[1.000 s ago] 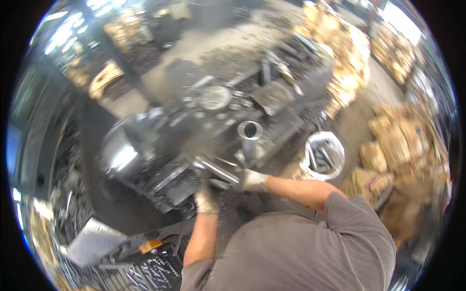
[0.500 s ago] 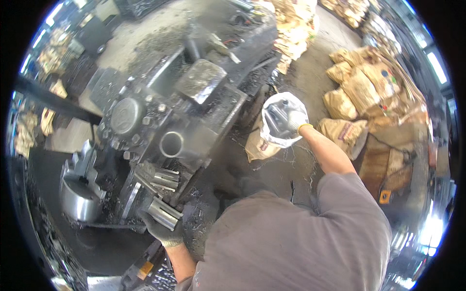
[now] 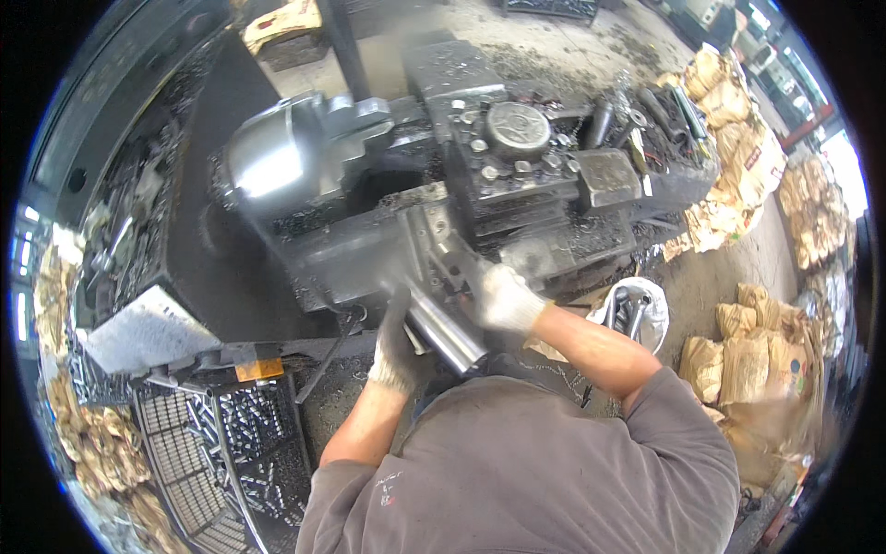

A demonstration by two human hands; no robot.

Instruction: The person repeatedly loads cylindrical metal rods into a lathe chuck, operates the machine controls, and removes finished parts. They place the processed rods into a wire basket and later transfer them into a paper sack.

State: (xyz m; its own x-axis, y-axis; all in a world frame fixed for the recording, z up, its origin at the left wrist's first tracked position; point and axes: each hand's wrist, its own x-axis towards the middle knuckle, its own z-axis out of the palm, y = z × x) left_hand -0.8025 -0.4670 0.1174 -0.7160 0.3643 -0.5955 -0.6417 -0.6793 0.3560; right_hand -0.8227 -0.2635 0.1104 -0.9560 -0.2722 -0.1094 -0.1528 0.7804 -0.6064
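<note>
My left hand (image 3: pixel 395 346), in a grey-stained work glove, is closed around a shiny metal sleeve (image 3: pixel 446 331) that slants down to the right in front of my body. My right hand (image 3: pixel 503 294), in a whiter glove, is up by the machine's slide, its fingers curled round a short grey metal tube (image 3: pixel 452 257); motion blurs its outline. Just left of that tube is a flat slotted metal block (image 3: pixel 423 242) on the machine. Farther left sits the bright round chuck (image 3: pixel 277 152) with its stepped jaws.
A bolted tool post (image 3: pixel 517 129) stands beyond my hands. To the right is a white-lined sack (image 3: pixel 663 314) of metal tubes, with tan sacks (image 3: pixel 752 365) beyond. At the lower left stands a crate (image 3: pixel 175 462) with many small metal parts.
My right hand has come out of the white-lined sack to the machine, now with a tube. My left hand has brought its sleeve toward my middle. The view has swung left.
</note>
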